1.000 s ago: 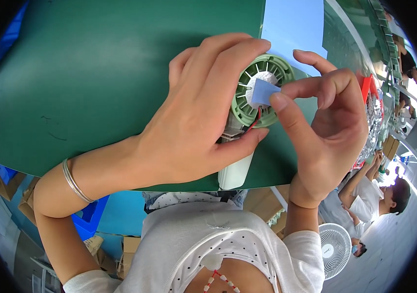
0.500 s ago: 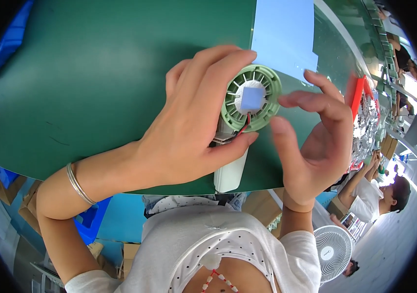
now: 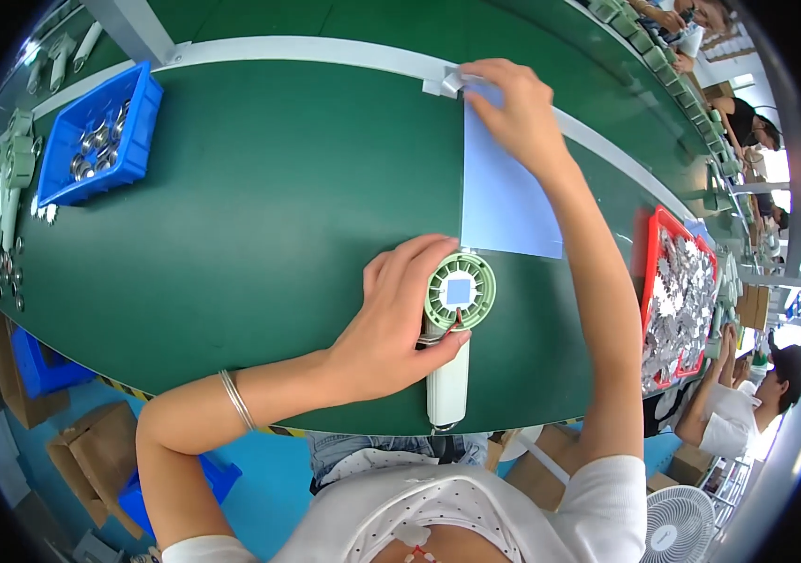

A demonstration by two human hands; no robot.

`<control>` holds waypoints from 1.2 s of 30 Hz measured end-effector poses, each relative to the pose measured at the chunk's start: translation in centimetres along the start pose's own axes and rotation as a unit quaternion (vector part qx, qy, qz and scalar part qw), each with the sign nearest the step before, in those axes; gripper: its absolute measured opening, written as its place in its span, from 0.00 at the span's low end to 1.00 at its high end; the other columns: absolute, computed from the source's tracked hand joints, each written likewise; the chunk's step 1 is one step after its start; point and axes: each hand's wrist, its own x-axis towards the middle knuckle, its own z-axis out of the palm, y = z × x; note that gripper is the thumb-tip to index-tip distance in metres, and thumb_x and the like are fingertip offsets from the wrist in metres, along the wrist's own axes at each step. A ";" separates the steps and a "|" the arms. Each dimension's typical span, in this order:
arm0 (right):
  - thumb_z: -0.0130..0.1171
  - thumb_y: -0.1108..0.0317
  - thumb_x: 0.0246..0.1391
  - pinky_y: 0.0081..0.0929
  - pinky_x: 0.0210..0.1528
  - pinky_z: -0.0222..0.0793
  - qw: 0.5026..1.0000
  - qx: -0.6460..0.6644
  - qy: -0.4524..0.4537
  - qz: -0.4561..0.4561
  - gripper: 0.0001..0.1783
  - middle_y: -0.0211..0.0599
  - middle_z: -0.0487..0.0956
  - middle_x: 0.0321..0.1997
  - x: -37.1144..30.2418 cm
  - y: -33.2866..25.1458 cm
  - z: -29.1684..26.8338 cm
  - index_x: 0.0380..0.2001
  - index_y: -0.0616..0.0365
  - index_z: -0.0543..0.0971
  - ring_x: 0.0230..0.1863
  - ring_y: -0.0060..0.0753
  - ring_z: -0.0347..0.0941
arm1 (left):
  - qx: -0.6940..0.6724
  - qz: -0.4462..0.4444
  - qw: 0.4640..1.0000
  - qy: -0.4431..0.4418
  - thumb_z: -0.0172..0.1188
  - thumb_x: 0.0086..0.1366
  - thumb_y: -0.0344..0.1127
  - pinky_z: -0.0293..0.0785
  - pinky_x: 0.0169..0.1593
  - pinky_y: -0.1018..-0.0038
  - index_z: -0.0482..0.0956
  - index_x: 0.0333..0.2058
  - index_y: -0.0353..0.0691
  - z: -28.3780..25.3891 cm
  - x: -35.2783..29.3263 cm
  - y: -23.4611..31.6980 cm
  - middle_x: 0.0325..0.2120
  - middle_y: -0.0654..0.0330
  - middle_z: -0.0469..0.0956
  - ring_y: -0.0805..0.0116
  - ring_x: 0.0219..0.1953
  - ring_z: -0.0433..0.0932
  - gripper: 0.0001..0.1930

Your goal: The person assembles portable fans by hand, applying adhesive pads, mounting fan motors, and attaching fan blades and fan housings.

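My left hand point(image 3: 386, 314) is closed around the head of a handheld fan body point(image 3: 447, 380), with its white handle pointing toward me. Its round green slotted housing point(image 3: 486, 305) faces up. A blue square pad point(image 3: 459, 292) sits on the white centre, and red and black wires emerge below it. My right hand point(image 3: 518, 108) reaches over the far end of a blue sheet point(image 3: 513, 206), thumb and forefinger apart with blue showing between them. Next to those fingertips is a small shiny clip-like piece point(image 3: 452, 83) at the table's far rail.
A blue bin point(image 3: 143, 122) with round metal parts stands at far left, near green fan bodies point(image 3: 8, 202). At right, a red tray point(image 3: 651, 258) holds many silvery pieces. Beyond it a person in white point(image 3: 733, 413) sits. A floor fan point(image 3: 677, 525) stands at lower right.
My right hand has moved from beside the green housing to the sheet's far end. My left hand still holds the fan body. The view has shifted, showing more of the table.
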 end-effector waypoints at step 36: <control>0.73 0.76 0.29 0.45 0.61 0.65 0.970 0.187 -0.153 0.021 0.18 0.40 0.76 0.45 -10.9 -10.9 -9.9 0.31 0.64 0.84 0.59 0.49 0.71 | 0.019 0.009 1.000 0.012 0.72 0.51 0.31 0.55 0.65 0.58 0.58 0.65 0.41 0.0 0.1 -1.0 0.62 0.50 0.60 0.49 0.64 0.60 0.44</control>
